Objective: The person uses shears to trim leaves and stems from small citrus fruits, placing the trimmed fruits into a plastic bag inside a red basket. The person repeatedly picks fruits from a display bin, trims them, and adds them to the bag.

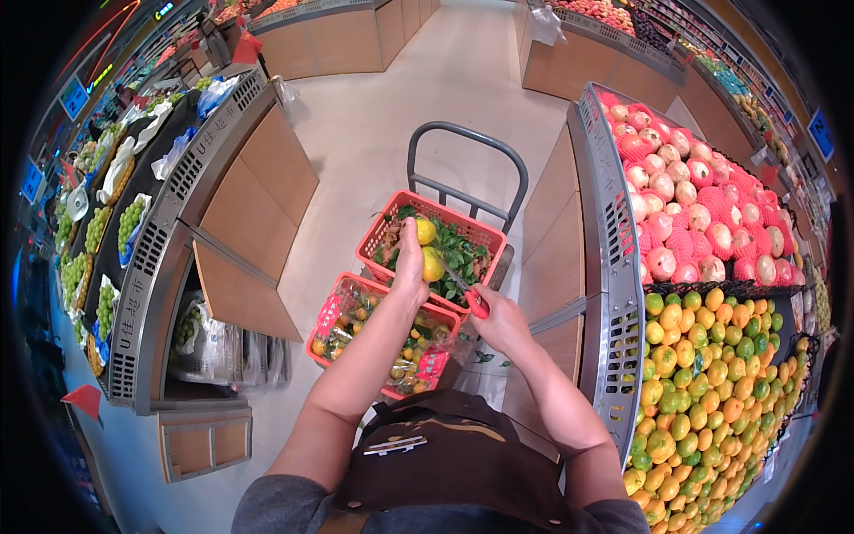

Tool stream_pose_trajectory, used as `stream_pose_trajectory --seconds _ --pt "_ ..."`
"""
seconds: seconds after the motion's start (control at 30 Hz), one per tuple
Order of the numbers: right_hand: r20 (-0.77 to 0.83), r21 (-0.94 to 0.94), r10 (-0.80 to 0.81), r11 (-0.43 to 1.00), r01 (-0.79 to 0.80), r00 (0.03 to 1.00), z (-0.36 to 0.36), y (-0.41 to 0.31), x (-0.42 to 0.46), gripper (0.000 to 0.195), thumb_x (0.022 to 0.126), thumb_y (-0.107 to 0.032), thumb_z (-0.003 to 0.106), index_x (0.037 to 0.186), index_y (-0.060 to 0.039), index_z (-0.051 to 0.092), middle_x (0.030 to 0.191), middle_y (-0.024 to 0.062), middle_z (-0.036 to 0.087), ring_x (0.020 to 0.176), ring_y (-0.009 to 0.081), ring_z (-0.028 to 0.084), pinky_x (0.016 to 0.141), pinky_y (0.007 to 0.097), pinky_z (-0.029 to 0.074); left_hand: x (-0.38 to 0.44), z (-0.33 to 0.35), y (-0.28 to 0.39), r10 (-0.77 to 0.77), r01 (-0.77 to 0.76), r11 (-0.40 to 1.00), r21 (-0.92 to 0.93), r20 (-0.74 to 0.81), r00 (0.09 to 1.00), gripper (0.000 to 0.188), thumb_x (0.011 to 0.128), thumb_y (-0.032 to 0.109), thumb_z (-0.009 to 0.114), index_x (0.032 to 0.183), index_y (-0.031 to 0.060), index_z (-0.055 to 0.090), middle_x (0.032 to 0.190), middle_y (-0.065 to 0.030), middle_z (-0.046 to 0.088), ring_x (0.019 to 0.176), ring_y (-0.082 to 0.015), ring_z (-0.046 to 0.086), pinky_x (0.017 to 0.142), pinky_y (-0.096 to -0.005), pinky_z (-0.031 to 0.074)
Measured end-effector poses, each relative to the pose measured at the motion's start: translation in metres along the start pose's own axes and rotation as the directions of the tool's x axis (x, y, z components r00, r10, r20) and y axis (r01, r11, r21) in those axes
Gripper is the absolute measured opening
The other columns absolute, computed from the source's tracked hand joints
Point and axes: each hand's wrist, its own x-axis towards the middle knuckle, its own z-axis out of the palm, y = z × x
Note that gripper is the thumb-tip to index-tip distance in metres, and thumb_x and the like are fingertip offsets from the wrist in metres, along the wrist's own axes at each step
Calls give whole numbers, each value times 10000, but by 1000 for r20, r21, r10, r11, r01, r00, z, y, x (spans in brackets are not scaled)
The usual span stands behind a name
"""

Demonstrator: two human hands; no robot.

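My left hand [409,265] holds two yellow-green citrus fruits, an upper one [425,231] and a lower one [433,265]. Scissors with red handles [478,304] are gripped in my right hand [502,324]. Their blades point at the lower fruit; whether they touch it I cannot tell. Below both hands lies a red plastic basket [495,235] with green leaves [460,248] and some brown, dry ones inside. Nearer my body, a second red basket [313,346] contains small citrus fruits under clear plastic bearing red labels [432,364].
The baskets rest on a cart with a grey tubular handle [470,133]. To the right, a display holds pomegranates [677,193] and citrus fruits [707,394]. A grape stand [160,180] is at left, its cabinet door [243,294] swung out. Tiled floor [460,73] runs between.
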Motion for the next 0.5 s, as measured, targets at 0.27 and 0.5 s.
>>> stream_pose_trajectory --seconds 0.27,0.5 --pt "-25 96 98 991 -95 995 13 12 29 434 729 -159 590 1157 -101 545 951 183 626 863 366 600 763 409 482 62 4 7 97 -95 993 69 -20 995 585 908 582 329 1181 77 447 1021 -84 546 933 -181 549 814 -341 458" --pt "-65 223 112 970 -95 992 22 18 54 408 725 -143 584 1126 -70 568 895 201 629 848 366 606 738 409 487 73 13 7 116 -106 967 233 -28 993 656 912 555 352 1312 36 372 1206 -120 477 1118 -215 456 954 -338 346"
